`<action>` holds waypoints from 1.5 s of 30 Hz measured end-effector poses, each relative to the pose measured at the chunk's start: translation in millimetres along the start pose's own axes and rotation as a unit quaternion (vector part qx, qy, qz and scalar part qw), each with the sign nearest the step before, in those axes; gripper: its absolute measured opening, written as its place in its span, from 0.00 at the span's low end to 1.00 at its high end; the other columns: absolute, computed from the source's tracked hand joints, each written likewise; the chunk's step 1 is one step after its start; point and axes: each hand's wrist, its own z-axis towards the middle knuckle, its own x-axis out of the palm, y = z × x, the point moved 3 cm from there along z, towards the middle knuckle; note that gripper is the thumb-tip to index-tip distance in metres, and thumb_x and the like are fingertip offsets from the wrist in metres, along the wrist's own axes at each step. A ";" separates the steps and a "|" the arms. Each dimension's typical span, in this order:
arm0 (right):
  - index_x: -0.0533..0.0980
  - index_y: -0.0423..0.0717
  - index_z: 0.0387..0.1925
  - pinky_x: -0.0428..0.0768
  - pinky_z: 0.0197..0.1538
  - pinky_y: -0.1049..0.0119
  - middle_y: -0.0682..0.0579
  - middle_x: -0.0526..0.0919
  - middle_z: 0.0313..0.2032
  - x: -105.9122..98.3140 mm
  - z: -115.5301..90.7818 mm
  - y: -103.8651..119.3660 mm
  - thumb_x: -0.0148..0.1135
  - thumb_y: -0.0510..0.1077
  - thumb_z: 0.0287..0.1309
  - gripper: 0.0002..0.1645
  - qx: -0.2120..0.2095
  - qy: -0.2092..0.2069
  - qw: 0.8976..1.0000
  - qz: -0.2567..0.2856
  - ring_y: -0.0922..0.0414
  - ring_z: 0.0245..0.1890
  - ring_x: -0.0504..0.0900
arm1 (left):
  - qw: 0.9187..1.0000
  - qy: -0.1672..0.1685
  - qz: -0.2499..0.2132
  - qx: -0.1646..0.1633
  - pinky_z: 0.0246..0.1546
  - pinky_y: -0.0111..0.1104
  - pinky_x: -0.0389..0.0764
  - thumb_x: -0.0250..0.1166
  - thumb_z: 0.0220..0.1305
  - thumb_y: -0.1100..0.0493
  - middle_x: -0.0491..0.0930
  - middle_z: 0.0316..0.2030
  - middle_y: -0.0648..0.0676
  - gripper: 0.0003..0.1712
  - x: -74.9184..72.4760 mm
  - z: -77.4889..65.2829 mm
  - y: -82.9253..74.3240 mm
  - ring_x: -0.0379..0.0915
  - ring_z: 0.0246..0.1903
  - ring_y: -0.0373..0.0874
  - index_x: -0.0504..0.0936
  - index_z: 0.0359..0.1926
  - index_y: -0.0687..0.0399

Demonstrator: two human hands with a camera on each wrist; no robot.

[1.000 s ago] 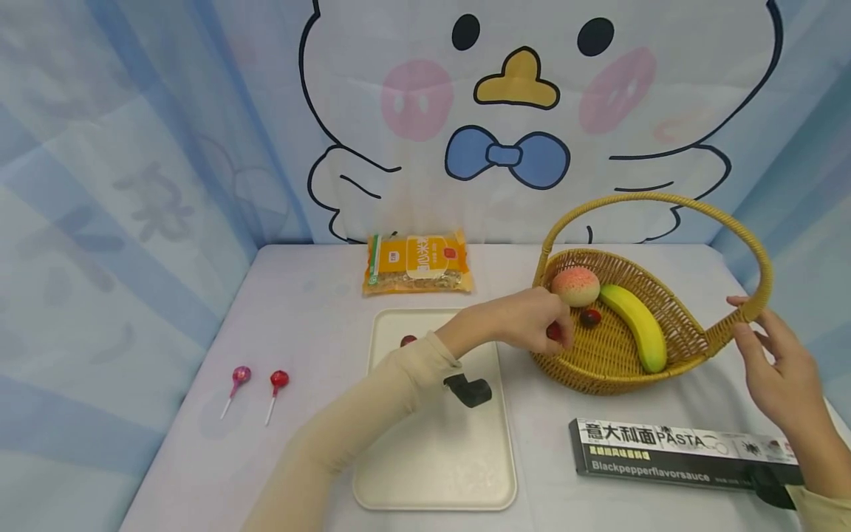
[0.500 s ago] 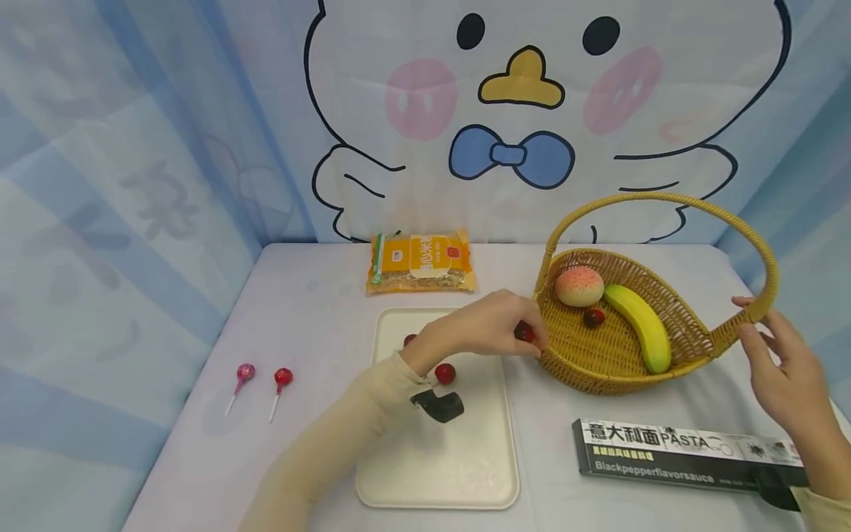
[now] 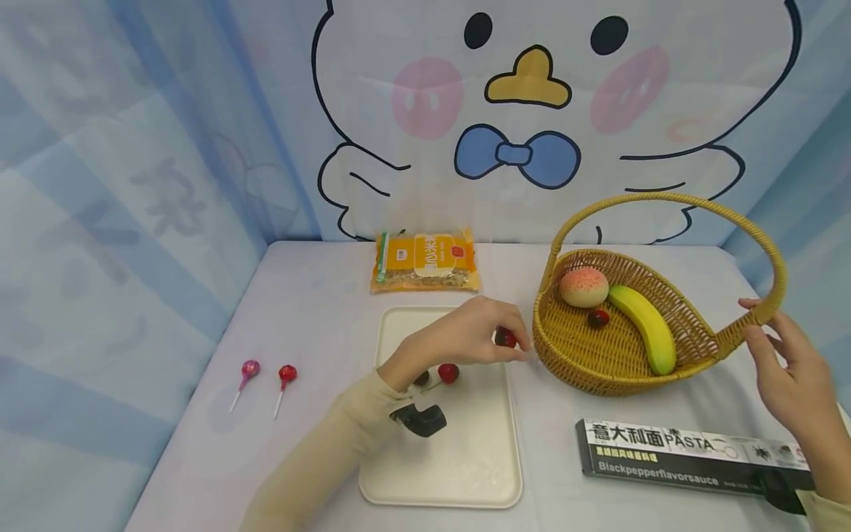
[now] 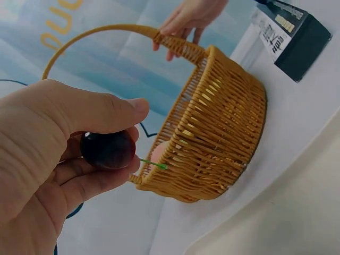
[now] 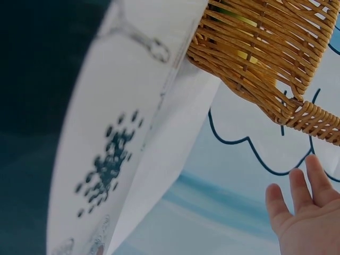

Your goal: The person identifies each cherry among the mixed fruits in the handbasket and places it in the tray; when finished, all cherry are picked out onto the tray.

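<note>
My left hand (image 3: 465,332) pinches a dark red cherry (image 4: 108,150) between thumb and fingers; its green stem points toward the basket in the left wrist view. This hand hovers over the tray's right side, just left of the wicker basket (image 3: 572,362). Two more cherries (image 3: 448,373) lie on the cream tray (image 3: 439,473), one partly hidden by my left wrist. Inside the basket sit a peach (image 3: 583,287), a banana (image 3: 643,329) and a cherry (image 3: 599,318). My right hand (image 3: 794,369) holds the basket's handle (image 3: 771,303) at its right base, thumb in front and fingers behind.
A black and white pasta box (image 3: 691,454) lies in front of the basket, below my right forearm. An orange grain packet (image 3: 425,260) stands behind the tray. Two lollipops, one pink (image 3: 250,369) and one red (image 3: 287,374), lie at the left.
My left hand has drawn back leftward from inside the basket, past its rim, to over the tray, keeping the cherry. My right hand stays at the handle. The head view has shifted slightly.
</note>
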 end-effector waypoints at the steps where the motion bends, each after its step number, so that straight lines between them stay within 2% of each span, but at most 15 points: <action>1: 0.59 0.52 0.83 0.56 0.66 0.13 0.34 0.57 0.82 0.0 -0.2 -0.5 0.40 0.48 0.87 0.30 0.000 -0.001 1.000 0.001 0.17 0.74 0.60 | 1.000 -0.001 -0.001 -0.002 0.39 0.20 0.74 0.74 0.70 0.56 0.89 0.43 0.47 0.06 0.2 -2.2 -0.1 0.75 0.37 0.35 0.93 0.43 0.51; 7: 0.60 0.51 0.82 0.56 0.69 0.15 0.38 0.57 0.83 0.5 -0.3 -2.7 0.40 0.47 0.87 0.29 -0.011 -0.009 1.000 -0.001 0.23 0.78 0.57 | 1.000 -0.011 -0.015 -0.007 0.40 0.21 0.74 0.74 0.70 0.55 0.88 0.42 0.49 0.06 5.3 -15.9 0.1 0.74 0.36 0.35 0.93 0.43 0.51; 15: 0.60 0.51 0.82 0.56 0.68 0.15 0.38 0.57 0.83 1.7 -1.1 -3.3 0.40 0.47 0.87 0.29 -0.009 -0.008 1.000 -0.002 0.23 0.78 0.57 | 0.999 -0.054 -0.003 0.004 0.46 0.36 0.83 0.76 0.67 0.57 0.88 0.40 0.48 0.06 10.0 -31.8 -1.1 0.75 0.38 0.37 0.93 0.42 0.53; 23: 0.60 0.51 0.82 0.56 0.69 0.15 0.36 0.57 0.83 2.0 -2.1 -4.1 0.40 0.46 0.87 0.29 -0.010 -0.008 1.000 -0.004 0.21 0.77 0.58 | 0.997 -0.071 0.000 -0.016 0.46 0.32 0.84 0.76 0.67 0.56 0.89 0.41 0.47 0.05 13.5 -46.7 -2.9 0.78 0.40 0.36 0.93 0.41 0.50; 30: 0.60 0.52 0.82 0.54 0.71 0.16 0.38 0.56 0.83 2.7 -0.5 -4.3 0.40 0.47 0.87 0.29 -0.008 -0.008 1.000 0.006 0.26 0.80 0.55 | 0.994 -0.104 -0.015 -0.030 0.37 0.31 0.84 0.76 0.67 0.58 0.88 0.41 0.47 0.03 12.5 -65.5 -1.4 0.75 0.36 0.36 0.93 0.40 0.50; 34: 0.60 0.53 0.82 0.56 0.69 0.15 0.39 0.57 0.83 1.6 1.6 -4.3 0.40 0.47 0.87 0.29 -0.006 -0.006 1.000 0.004 0.23 0.78 0.57 | 0.992 -0.124 -0.022 -0.023 0.42 0.31 0.86 0.77 0.65 0.59 0.89 0.42 0.49 0.04 12.5 -73.2 -0.1 0.80 0.39 0.38 0.93 0.40 0.52; 37: 0.61 0.53 0.82 0.55 0.72 0.17 0.43 0.57 0.84 1.0 3.0 -4.5 0.40 0.47 0.87 0.29 -0.011 -0.009 1.000 0.006 0.26 0.79 0.57 | 0.990 -0.136 -0.017 -0.017 0.46 0.25 0.83 0.77 0.64 0.59 0.89 0.42 0.49 0.04 12.6 -78.4 0.4 0.83 0.42 0.40 0.93 0.40 0.53; 40: 0.62 0.54 0.82 0.52 0.79 0.24 0.55 0.58 0.84 0.7 3.4 -4.9 0.40 0.47 0.87 0.29 -0.023 -0.017 1.000 0.012 0.36 0.83 0.56 | 0.989 -0.145 -0.012 -0.012 0.46 0.23 0.82 0.78 0.64 0.59 0.89 0.42 0.49 0.04 12.5 -83.6 0.2 0.83 0.43 0.41 0.93 0.39 0.52; 42: 0.62 0.53 0.81 0.49 0.86 0.40 0.58 0.58 0.84 1.0 3.1 -5.1 0.40 0.47 0.87 0.29 -0.032 -0.022 0.999 0.011 0.44 0.85 0.54 | 0.988 -0.152 -0.004 -0.007 0.46 0.23 0.82 0.78 0.63 0.60 0.90 0.41 0.49 0.04 12.7 -87.9 -0.1 0.84 0.44 0.41 0.93 0.39 0.52; 45: 0.62 0.53 0.81 0.46 0.86 0.64 0.58 0.59 0.83 1.7 2.1 -5.4 0.40 0.46 0.87 0.29 -0.035 -0.026 0.999 0.005 0.57 0.86 0.53 | 0.987 -0.161 0.002 -0.001 0.46 0.23 0.83 0.78 0.63 0.60 0.90 0.41 0.49 0.03 13.6 -95.5 -0.2 0.84 0.44 0.41 0.93 0.37 0.52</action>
